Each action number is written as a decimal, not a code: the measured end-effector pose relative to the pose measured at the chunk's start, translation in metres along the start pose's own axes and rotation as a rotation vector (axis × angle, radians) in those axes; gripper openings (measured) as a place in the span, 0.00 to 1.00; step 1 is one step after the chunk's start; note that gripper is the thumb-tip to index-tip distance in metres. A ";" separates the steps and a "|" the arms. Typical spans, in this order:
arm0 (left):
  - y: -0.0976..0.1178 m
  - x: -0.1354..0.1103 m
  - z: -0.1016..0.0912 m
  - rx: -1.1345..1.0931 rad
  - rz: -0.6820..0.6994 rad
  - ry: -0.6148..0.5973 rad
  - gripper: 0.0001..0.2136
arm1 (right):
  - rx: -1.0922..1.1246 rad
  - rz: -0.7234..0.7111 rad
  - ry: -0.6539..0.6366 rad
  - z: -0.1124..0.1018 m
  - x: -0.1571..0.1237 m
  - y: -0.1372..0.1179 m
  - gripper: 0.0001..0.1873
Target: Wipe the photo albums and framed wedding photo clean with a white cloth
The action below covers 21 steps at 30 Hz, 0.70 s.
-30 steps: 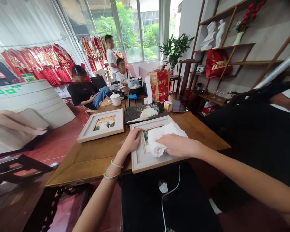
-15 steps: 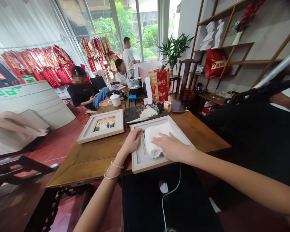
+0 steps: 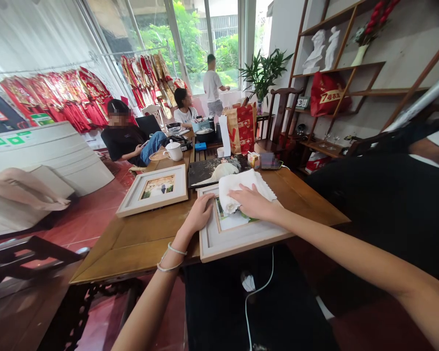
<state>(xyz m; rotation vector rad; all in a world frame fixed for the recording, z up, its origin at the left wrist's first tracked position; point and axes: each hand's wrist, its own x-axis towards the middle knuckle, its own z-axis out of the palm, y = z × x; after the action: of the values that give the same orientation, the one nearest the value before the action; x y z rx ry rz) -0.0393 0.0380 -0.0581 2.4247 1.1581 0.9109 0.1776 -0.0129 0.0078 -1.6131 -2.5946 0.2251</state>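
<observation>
A pale wooden picture frame (image 3: 227, 240) with a photo in it lies at the near edge of the wooden table (image 3: 146, 239). My left hand (image 3: 198, 216) rests flat on the frame's left edge, fingers stretched out. My right hand (image 3: 252, 203) presses a folded white cloth (image 3: 237, 187) onto the far half of the frame's glass, fingers lying on the cloth.
A second pale frame (image 3: 154, 188) lies to the left, and a dark unframed photo print (image 3: 219, 170) sits behind. A teapot (image 3: 174, 150), red bag (image 3: 243, 127) and small items crowd the table's far end. Three people are beyond it. Someone in black sits at my right (image 3: 388, 204).
My right hand has slid the cloth from the near part of the frame toward its far edge, uncovering the photo. The standing person by the window has walked to the right.
</observation>
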 end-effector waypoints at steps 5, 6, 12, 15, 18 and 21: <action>0.002 0.000 0.000 0.006 -0.008 -0.009 0.17 | -0.010 -0.129 -0.074 -0.013 -0.028 -0.018 0.27; 0.002 0.000 0.000 0.009 -0.010 -0.009 0.17 | -0.008 -0.160 -0.091 -0.017 -0.037 -0.022 0.26; 0.001 -0.001 -0.001 0.020 0.000 0.000 0.17 | 0.041 -0.257 -0.166 -0.041 -0.084 -0.044 0.23; -0.001 -0.001 0.000 0.023 0.006 0.004 0.17 | 0.057 -0.235 -0.145 -0.041 -0.095 -0.050 0.23; -0.001 -0.001 0.001 0.023 0.013 0.012 0.17 | 0.040 -0.197 -0.108 -0.035 -0.094 -0.054 0.22; 0.001 -0.001 0.000 0.023 0.003 0.006 0.17 | 0.013 -0.165 -0.071 -0.024 -0.082 -0.051 0.24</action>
<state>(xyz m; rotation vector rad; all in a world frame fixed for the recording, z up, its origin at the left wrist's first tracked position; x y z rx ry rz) -0.0392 0.0366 -0.0585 2.4443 1.1736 0.9108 0.1718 -0.1065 0.0407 -1.4015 -2.7551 0.2926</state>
